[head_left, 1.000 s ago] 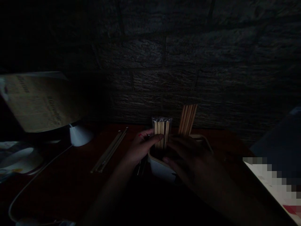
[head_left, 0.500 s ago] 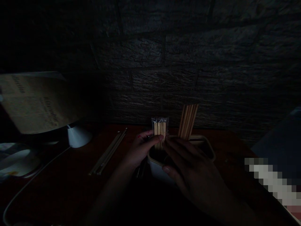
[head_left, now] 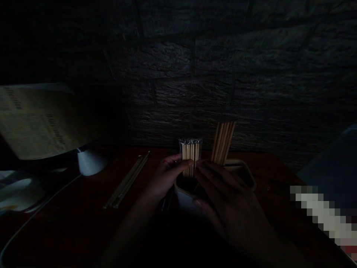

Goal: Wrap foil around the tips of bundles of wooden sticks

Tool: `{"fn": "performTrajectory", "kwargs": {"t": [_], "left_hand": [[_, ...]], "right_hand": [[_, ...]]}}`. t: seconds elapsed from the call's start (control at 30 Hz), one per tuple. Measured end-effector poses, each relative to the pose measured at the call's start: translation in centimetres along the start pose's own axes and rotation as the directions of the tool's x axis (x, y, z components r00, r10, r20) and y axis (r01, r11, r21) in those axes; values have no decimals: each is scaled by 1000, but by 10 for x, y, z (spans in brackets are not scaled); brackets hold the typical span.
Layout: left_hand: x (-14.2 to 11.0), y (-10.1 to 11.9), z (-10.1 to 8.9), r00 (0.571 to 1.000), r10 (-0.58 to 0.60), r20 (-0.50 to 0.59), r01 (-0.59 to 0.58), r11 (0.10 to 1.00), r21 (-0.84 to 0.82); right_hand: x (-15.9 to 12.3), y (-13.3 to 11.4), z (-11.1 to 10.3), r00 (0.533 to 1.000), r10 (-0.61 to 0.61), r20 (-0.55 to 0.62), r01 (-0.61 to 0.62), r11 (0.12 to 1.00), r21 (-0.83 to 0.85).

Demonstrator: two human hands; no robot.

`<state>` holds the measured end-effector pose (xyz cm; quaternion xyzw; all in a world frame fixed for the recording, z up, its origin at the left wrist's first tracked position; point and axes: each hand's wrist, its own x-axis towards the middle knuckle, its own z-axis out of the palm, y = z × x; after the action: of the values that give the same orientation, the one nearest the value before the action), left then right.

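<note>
Left hand (head_left: pixel 165 178): at lower centre, we see thumb and fingers closed on wrapped sticks (head_left: pixel 190 150), held upright
Right hand (head_left: pixel 228 191): just beside these, we see fingers extended, slightly parted, tips at the wrapped sticks' right edge; whether they grip, we cannot tell
Box (head_left: pixel 185 201): we find it at lower centre, partly hidden by the right hand, bare sticks (head_left: pixel 223 141) rising behind that hand
Table (head_left: pixel 67 212): left of centre, we see thin sticks (head_left: pixel 127 181) lying flat, a lamp (head_left: pixel 41 123) at far left

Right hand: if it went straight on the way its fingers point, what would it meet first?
Probably the wrapped chopsticks upright in the left hand; the right hand appears right at their edge, though the darkness leaves unclear whether it touches them.
</note>
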<state>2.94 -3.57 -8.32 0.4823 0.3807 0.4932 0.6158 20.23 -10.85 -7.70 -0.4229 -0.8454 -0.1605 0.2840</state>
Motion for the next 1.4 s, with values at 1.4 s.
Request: {"fn": "performTrajectory", "kwargs": {"t": [1.4], "left_hand": [[0,-3,0,997,-62,-49,63,998,23]], "right_hand": [[1,0,0,1000,-14,22,14,1000,-27]]}}
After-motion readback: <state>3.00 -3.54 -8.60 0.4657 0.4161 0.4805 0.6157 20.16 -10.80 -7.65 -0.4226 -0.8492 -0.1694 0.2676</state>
